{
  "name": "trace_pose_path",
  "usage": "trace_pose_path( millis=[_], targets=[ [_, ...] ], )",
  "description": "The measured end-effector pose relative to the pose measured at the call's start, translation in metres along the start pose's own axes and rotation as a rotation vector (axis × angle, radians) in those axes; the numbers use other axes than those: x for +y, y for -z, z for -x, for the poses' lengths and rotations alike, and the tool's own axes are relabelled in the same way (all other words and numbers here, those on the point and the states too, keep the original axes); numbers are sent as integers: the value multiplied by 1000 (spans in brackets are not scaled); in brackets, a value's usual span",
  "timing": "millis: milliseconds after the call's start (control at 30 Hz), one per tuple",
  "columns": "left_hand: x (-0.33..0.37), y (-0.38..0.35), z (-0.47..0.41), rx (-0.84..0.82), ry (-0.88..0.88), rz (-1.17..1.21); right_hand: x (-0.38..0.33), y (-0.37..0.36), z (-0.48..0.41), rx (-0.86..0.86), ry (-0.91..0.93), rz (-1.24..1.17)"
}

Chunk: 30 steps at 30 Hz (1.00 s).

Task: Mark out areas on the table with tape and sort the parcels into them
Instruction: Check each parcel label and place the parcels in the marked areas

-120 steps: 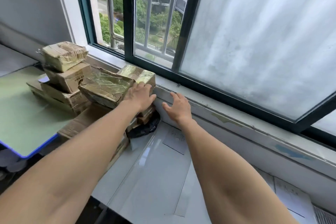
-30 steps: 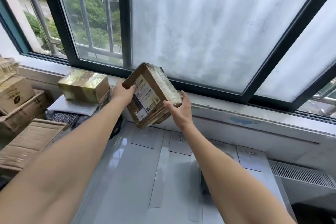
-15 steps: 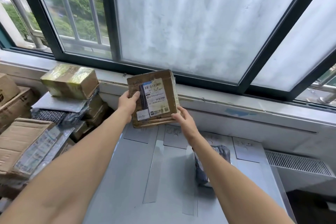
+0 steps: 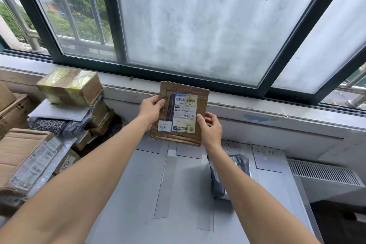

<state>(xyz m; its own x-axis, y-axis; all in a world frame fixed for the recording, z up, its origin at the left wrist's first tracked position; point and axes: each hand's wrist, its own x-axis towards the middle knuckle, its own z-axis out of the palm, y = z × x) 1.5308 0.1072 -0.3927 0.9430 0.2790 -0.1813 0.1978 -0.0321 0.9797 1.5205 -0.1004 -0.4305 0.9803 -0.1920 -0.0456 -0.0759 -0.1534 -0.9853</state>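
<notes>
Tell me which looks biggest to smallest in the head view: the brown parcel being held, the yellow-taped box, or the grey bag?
1. Brown parcel.
2. Yellow-taped box, looking a bit smaller.
3. Grey bag, but the right arm hides part, so that place is unsure.

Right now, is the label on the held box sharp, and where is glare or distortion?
Head view: the label on the cardboard box is fairly sharp; daylight glares on the yellow-taped parcel; the window frame bows from the wide lens.
</notes>
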Motion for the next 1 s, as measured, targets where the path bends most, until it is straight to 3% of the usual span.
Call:
trace_pose_path(
  millis=[767,1000],
  targets=[
    [-1,-32,17,-20,46,-22,17,33,4,27,-18,-49],
    [-14,-91,29,-122,138,-50,42,94,0,128,-39,122]
  ],
)
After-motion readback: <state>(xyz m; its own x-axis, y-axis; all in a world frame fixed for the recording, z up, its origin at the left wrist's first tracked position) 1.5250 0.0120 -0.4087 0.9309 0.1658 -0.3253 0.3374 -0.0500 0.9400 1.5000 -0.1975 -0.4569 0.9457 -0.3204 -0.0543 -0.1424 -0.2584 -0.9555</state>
